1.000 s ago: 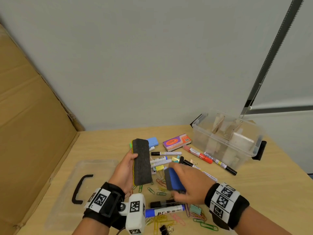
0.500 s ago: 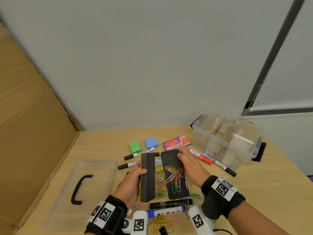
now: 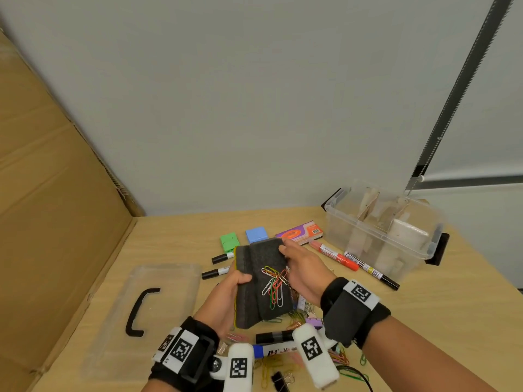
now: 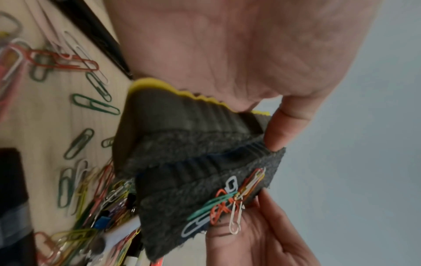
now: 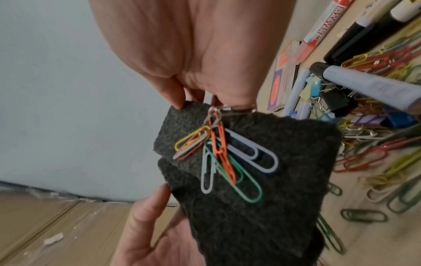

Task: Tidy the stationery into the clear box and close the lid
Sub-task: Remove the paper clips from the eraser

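Above the middle of the table I hold two felt board erasers together. My left hand grips the yellow-backed eraser from the left side. My right hand pinches the second eraser, which lies partly over the first. Several coloured paper clips cling to its felt. The clear box stands open at the back right with pale paper-like pieces inside. Its lid lies flat at the left.
Markers, including a red one, lie between my hands and the box. A green block, a blue block and an orange-purple packet sit further back. Loose paper clips and binder clips lie under my wrists. Cardboard walls the left.
The erasers were apart a second ago. My right hand turned its eraser felt-up with clips stuck on it and brought it over onto the left one; both rose slightly.
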Motion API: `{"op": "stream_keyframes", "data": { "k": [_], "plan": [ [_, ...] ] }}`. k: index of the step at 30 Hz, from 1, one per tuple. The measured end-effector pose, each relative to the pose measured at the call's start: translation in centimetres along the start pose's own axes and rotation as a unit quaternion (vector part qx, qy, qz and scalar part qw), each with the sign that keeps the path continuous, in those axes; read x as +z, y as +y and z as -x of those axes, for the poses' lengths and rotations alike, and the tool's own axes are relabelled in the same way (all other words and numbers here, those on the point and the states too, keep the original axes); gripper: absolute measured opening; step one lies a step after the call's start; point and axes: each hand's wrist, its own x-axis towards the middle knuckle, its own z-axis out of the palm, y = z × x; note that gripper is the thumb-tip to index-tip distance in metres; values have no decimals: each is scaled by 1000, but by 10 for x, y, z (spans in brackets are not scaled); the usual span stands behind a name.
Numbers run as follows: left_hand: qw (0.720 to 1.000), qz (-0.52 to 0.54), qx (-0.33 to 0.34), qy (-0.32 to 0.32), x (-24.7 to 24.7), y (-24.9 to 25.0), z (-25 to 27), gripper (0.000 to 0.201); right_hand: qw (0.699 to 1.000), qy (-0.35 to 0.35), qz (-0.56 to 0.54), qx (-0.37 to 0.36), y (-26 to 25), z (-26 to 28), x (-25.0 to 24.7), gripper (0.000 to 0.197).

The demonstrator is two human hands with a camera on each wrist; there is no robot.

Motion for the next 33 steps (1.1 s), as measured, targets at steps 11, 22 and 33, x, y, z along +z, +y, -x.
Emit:
{"op": "stream_keyframes", "data": {
  "k": [11, 22, 33],
  "plan": [
    [999, -10, 34, 17, 10, 3, 2, 51, 999, -34, -29, -10, 5, -2, 11, 31],
    [996, 58, 22, 64, 0, 11, 0, 53, 901, 40, 393, -179, 16, 18, 4, 27],
    [993, 67, 26, 98, -8, 14, -1, 59, 841, 74, 498, -200, 30, 16, -26, 14]
  ]
}}
